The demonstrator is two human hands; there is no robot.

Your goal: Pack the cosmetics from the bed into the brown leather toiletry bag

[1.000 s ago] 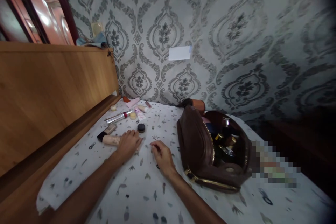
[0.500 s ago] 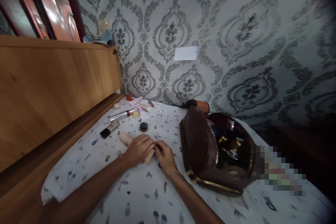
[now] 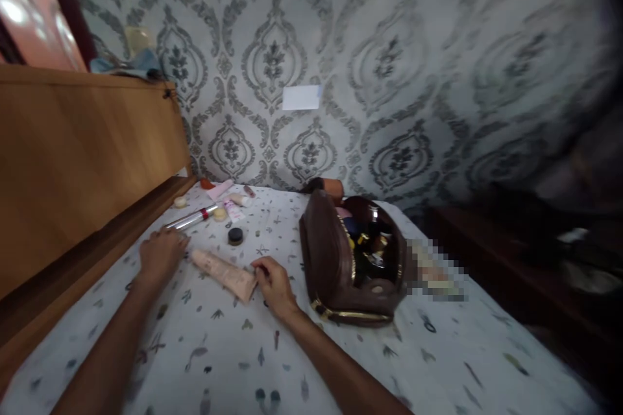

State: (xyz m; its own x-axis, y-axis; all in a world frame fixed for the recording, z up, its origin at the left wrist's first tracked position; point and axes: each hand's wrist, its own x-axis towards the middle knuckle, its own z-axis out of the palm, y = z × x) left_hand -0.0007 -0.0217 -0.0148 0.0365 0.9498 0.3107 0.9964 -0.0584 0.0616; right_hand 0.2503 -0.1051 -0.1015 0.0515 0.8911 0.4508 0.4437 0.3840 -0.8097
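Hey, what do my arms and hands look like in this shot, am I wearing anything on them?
Both are bare. The left hand and right hand have no gloves, and no sleeve shows on either forearm up to the bottom edge of the picture. Neither wrist has a watch or bracelet. The picture is too blurred to tell whether there are any rings.

Legible text: none we can make out. White slip (image 3: 302, 97), high above the brown pouch (image 3: 331, 253): reads blank to us. Beige tube (image 3: 224, 269), left of the pouch: no print we can read.
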